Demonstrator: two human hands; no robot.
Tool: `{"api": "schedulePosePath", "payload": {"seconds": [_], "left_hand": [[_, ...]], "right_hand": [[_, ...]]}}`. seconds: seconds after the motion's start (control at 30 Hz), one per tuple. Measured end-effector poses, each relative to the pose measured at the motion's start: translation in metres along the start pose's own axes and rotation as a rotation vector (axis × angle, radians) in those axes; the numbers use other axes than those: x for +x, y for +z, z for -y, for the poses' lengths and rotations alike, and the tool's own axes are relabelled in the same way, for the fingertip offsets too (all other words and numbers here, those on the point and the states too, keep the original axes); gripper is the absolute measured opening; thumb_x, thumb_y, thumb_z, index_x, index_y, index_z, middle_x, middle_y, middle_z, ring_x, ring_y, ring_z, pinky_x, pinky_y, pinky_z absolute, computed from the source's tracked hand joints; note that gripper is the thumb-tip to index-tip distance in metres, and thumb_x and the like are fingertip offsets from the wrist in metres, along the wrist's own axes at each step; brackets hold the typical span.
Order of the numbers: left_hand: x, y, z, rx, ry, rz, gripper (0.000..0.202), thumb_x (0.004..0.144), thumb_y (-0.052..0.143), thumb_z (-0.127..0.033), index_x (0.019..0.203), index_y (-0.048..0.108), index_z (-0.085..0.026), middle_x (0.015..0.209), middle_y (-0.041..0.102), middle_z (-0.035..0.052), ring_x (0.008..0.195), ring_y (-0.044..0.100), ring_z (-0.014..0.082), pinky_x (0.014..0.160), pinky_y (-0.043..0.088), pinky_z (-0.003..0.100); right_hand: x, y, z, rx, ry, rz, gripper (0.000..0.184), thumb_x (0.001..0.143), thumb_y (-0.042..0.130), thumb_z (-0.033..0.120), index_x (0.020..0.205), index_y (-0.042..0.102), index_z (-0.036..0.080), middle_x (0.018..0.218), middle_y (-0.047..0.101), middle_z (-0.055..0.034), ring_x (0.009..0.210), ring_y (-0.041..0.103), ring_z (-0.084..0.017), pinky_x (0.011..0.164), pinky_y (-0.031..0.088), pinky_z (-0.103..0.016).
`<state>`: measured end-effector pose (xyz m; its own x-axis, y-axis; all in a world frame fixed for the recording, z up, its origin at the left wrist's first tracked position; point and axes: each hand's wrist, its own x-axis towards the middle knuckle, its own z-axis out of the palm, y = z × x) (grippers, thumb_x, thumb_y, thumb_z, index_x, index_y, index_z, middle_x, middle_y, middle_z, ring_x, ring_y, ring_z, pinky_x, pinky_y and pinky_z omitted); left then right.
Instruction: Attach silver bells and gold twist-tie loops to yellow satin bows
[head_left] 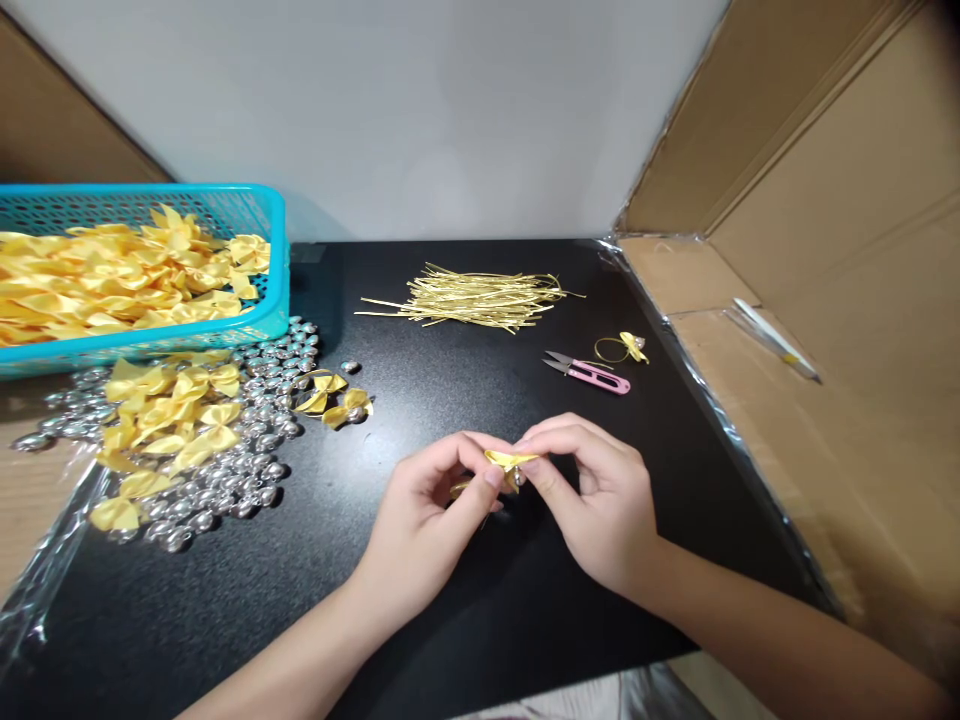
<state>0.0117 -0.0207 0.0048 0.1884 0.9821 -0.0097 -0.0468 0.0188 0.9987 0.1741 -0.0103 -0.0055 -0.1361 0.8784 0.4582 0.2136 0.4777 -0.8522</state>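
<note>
Between my two hands, above the front middle of the black table, is a small yellow ribbon bow (pixel 511 459) with a silver bell-like bead at its underside. My left hand (pixel 439 505) pinches its left side between thumb and fingers. From the right, my right hand (pixel 600 490) pinches the other side, its thumb close to the silver bead. Part of the bow is hidden by my fingertips. Beyond my right hand lie pink-handled thread snips (pixel 592 372), blades pointing left. Near them rests a finished-looking bow (pixel 634 346) with a loop of gold cord.
A blue basket (pixel 279 270) full of yellow bows stands at the back left. Before it are loose yellow bows (pixel 169 415) among many silver beads (pixel 247 480). Gold cords (pixel 484 298) lie bundled at the back. Cardboard walls (pixel 847 200) bound the right; a white-handled tool (pixel 776 340) lies there.
</note>
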Motion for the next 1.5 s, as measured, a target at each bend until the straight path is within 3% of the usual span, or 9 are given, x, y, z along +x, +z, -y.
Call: {"api": "schedulePosePath", "payload": {"seconds": [0.07, 0.23, 0.3, 0.53, 0.9, 1.23, 1.5], "left_hand": [[-0.001, 0.0, 0.0, 0.016, 0.022, -0.011, 0.019, 0.09, 0.059, -0.02, 0.071, 0.061, -0.017, 0.085, 0.073, 0.002, 0.062, 0.063, 0.0073, 0.057, 0.054, 0.016], [-0.001, -0.002, -0.002, 0.284, 0.219, -0.055, 0.014, 0.087, 0.061, -0.014, 0.073, 0.064, -0.017, 0.081, 0.073, 0.0039, 0.071, 0.068, 0.0109, 0.064, 0.054, 0.018], [0.0, -0.004, -0.001, 0.366, 0.292, -0.046, 0.013, 0.086, 0.061, -0.012, 0.074, 0.064, -0.016, 0.082, 0.073, 0.0049, 0.073, 0.069, 0.0121, 0.066, 0.054, 0.02], [-0.001, -0.005, -0.001, 0.495, 0.415, -0.026, 0.011, 0.085, 0.061, -0.008, 0.078, 0.065, -0.016, 0.084, 0.074, 0.0035, 0.077, 0.07, 0.011, 0.07, 0.054, 0.018], [-0.002, -0.006, -0.001, 0.529, 0.459, -0.054, 0.012, 0.083, 0.062, -0.007, 0.079, 0.065, -0.018, 0.089, 0.076, 0.0051, 0.078, 0.072, 0.0127, 0.07, 0.055, 0.02], [0.0, -0.006, -0.003, 0.564, 0.491, -0.035, 0.013, 0.082, 0.062, -0.006, 0.077, 0.065, -0.018, 0.089, 0.077, 0.0056, 0.077, 0.073, 0.0136, 0.069, 0.056, 0.021], [0.001, -0.008, -0.006, 0.567, 0.526, 0.035, 0.015, 0.082, 0.062, -0.004, 0.081, 0.065, -0.018, 0.091, 0.077, 0.0054, 0.079, 0.073, 0.0129, 0.07, 0.056, 0.02]], "right_hand": [[0.003, -0.002, 0.001, -0.037, -0.017, -0.024, 0.015, 0.084, 0.063, 0.004, 0.087, 0.065, 0.019, 0.081, 0.069, -0.0032, 0.078, 0.067, -0.015, 0.072, 0.055, -0.029], [0.01, -0.011, 0.011, -0.358, -0.33, -0.062, 0.017, 0.076, 0.066, 0.004, 0.08, 0.063, 0.021, 0.081, 0.068, -0.0024, 0.076, 0.062, -0.017, 0.072, 0.051, -0.034], [0.011, -0.012, 0.013, -0.47, -0.375, -0.029, 0.014, 0.074, 0.067, 0.008, 0.075, 0.063, 0.021, 0.082, 0.069, -0.0027, 0.076, 0.059, -0.018, 0.072, 0.049, -0.037], [0.01, -0.011, 0.008, -0.503, -0.293, 0.055, 0.012, 0.078, 0.067, 0.013, 0.07, 0.061, 0.02, 0.087, 0.068, -0.0035, 0.084, 0.06, -0.02, 0.08, 0.046, -0.04], [0.012, -0.014, 0.006, -0.556, -0.34, 0.075, 0.011, 0.083, 0.068, 0.013, 0.079, 0.063, 0.021, 0.092, 0.071, -0.0021, 0.087, 0.058, -0.02, 0.082, 0.041, -0.04], [0.011, -0.016, 0.008, -0.498, -0.271, 0.177, 0.01, 0.085, 0.063, 0.012, 0.081, 0.06, 0.021, 0.099, 0.068, -0.0042, 0.095, 0.057, -0.021, 0.086, 0.041, -0.041], [0.015, -0.023, 0.009, -0.367, -0.132, 0.36, 0.007, 0.09, 0.058, 0.014, 0.087, 0.056, 0.02, 0.108, 0.06, -0.0069, 0.104, 0.053, -0.022, 0.092, 0.041, -0.041]]}}
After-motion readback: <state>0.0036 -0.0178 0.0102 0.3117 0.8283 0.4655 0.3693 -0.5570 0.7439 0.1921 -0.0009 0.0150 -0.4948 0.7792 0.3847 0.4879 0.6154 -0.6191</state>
